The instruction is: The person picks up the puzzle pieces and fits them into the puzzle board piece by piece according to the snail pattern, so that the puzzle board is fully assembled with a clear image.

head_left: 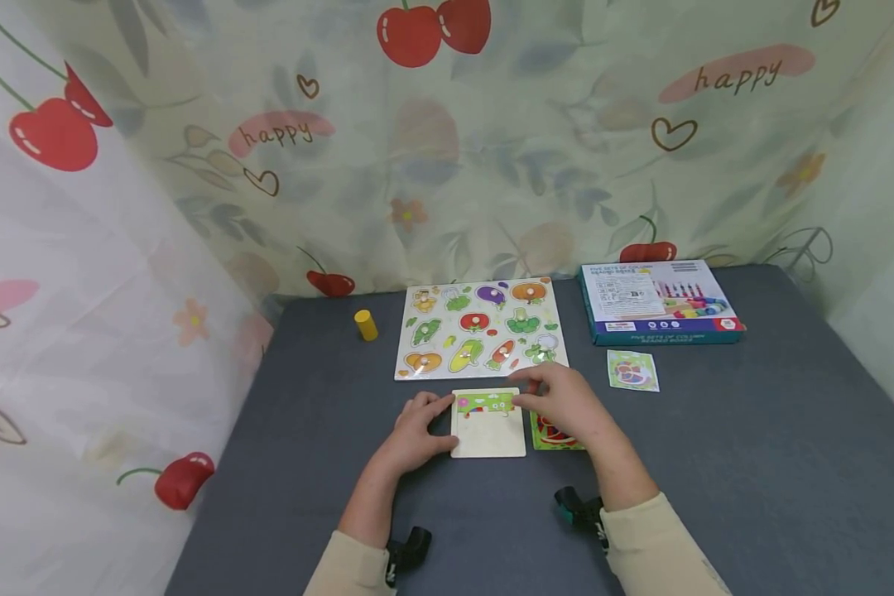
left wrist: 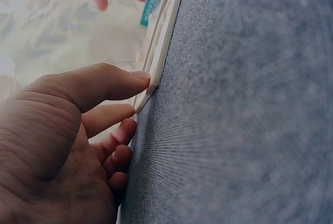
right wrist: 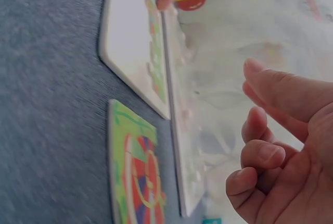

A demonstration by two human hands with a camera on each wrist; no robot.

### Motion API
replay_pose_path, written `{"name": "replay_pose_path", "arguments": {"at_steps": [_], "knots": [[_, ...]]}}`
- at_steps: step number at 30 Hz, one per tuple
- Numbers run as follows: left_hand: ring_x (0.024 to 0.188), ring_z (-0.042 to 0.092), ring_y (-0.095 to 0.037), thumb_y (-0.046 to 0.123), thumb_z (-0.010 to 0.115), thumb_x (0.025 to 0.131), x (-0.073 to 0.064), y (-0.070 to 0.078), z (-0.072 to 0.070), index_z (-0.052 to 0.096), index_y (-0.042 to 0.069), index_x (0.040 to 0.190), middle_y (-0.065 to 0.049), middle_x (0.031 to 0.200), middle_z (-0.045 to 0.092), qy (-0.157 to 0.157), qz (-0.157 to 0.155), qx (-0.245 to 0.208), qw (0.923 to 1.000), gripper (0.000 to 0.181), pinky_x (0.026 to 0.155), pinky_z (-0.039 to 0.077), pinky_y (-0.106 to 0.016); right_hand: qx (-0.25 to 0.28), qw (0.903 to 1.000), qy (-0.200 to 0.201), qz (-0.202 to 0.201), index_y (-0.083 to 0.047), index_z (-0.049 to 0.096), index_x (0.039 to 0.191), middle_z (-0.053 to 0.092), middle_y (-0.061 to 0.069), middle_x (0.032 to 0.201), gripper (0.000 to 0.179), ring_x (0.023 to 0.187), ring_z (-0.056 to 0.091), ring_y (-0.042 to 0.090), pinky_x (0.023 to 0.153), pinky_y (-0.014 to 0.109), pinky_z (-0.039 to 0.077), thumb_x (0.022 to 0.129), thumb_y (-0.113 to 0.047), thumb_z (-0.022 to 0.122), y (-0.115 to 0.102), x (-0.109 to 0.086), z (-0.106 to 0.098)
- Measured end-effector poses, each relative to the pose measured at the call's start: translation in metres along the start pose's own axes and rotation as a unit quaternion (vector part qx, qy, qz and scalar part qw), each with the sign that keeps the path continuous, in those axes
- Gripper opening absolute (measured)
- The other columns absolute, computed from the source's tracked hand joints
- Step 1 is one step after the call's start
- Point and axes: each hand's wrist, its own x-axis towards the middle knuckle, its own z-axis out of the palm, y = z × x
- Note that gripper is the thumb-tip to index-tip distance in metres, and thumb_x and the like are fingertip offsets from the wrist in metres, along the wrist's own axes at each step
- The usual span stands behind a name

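A small square white puzzle tray (head_left: 487, 439) lies on the table, with a strip of green picture pieces (head_left: 484, 404) along its far edge. My left hand (head_left: 413, 434) touches the tray's left edge, thumb low and index finger higher up. In the left wrist view the thumb (left wrist: 125, 83) presses at the tray's corner. Over the tray's right side is my right hand (head_left: 562, 401), its fingers loosely bent. Nothing shows between those fingers (right wrist: 270, 153) in the right wrist view. Partly under this hand sits a green card with a red and blue picture (head_left: 555, 434).
Behind the tray lies a vegetable puzzle board (head_left: 447, 324). A yellow cylinder (head_left: 366, 325) stands at the back left. At the back right are a teal-edged box (head_left: 659, 302) and a small picture card (head_left: 633, 371). A patterned cloth (head_left: 454, 165) hangs behind the table.
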Motion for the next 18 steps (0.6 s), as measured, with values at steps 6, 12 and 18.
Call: {"name": "replay_pose_path", "arguments": {"at_steps": [6, 12, 18], "knots": [[0.11, 0.04, -0.025, 0.022, 0.08, 0.09, 0.0, 0.001, 0.001, 0.049, 0.01, 0.153, -0.006, 0.125, 0.048, 0.001, -0.004, 0.002, 1.0, 0.072, 0.088, 0.037, -0.046, 0.004, 1.0, 0.004, 0.002, -0.012, 0.075, 0.123, 0.056, 0.005, 0.089, 0.032, 0.069, 0.049, 0.022, 0.061, 0.035, 0.042, 0.092, -0.018, 0.079, -0.001, -0.008, -0.011], [0.11, 0.04, -0.025, 0.022, 0.079, 0.09, 0.0, 0.001, 0.0, 0.049, 0.011, 0.154, -0.007, 0.126, 0.047, -0.003, -0.007, 0.002, 1.0, 0.071, 0.089, 0.036, -0.046, 0.007, 0.9999, 0.004, 0.014, -0.01, 0.074, 0.125, 0.056, 0.005, 0.09, 0.035, 0.068, 0.049, 0.023, 0.063, 0.037, 0.041, 0.092, -0.018, 0.079, 0.007, -0.012, -0.017], [0.11, 0.04, -0.025, 0.022, 0.079, 0.09, 0.0, 0.004, -0.001, 0.049, 0.011, 0.154, -0.007, 0.126, 0.047, -0.004, -0.01, 0.004, 0.9999, 0.071, 0.09, 0.035, -0.046, -0.001, 0.9994, -0.008, 0.034, -0.006, 0.072, 0.128, 0.055, 0.006, 0.086, 0.037, 0.064, 0.046, 0.022, 0.061, 0.037, 0.039, 0.093, -0.017, 0.078, 0.019, -0.013, -0.019]]}}
